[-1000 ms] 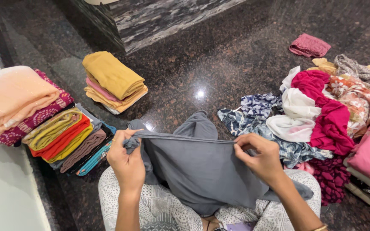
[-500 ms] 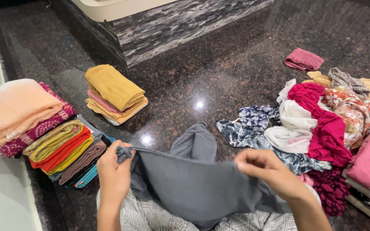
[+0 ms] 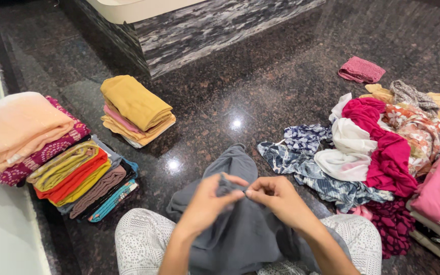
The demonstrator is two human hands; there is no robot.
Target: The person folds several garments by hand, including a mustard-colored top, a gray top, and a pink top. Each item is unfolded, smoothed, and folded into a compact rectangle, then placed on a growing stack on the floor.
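Change: hands, apart w/ edge stretched 1 s ago, now meet at centre.
Left hand (image 3: 207,201): pinched on grey garment (image 3: 243,229).
Right hand (image 3: 276,198): pinched on same edge.
Garment loc: on lap, over floor (image 3: 260,76).
Meaning: likely a fold, corners joined.

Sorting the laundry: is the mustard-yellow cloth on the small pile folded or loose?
Folded: the mustard-yellow cloth lies as a neat flat bundle atop its small pile.

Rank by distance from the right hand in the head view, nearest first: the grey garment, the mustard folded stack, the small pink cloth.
From the right hand:
1. Grey garment, pinched in both hands, over the lap.
2. Small pink cloth, far right, alone on the floor.
3. Mustard folded stack, far left.
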